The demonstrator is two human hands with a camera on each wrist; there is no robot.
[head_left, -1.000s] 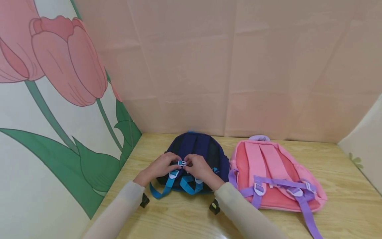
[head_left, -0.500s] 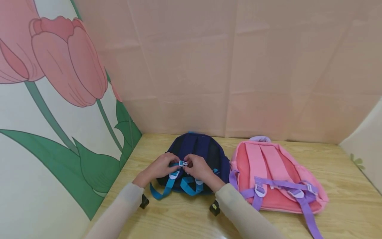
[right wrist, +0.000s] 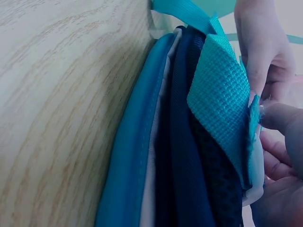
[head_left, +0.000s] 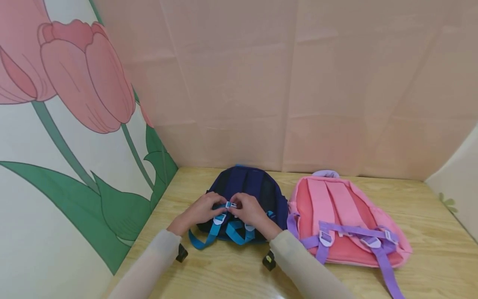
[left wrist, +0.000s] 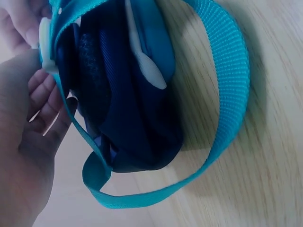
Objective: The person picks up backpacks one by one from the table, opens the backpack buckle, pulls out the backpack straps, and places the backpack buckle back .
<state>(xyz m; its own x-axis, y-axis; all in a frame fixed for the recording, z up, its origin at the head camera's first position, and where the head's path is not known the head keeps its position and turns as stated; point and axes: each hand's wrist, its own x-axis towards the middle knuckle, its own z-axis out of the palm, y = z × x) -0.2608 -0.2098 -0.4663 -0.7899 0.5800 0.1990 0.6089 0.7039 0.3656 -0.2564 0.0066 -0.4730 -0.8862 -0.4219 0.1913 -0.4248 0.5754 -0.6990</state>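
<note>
The navy backpack (head_left: 242,182) lies near the counter's (head_left: 220,274) far edge. Over its back I pinch the white buckle (head_left: 229,204) with my left hand (head_left: 201,208) and right hand (head_left: 249,209).

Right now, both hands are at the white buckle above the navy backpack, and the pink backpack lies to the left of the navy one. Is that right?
One slip: the pink backpack lies to the right of the navy backpack, as the head view shows. Left hand and right hand are at the white buckle, as you said.
</note>
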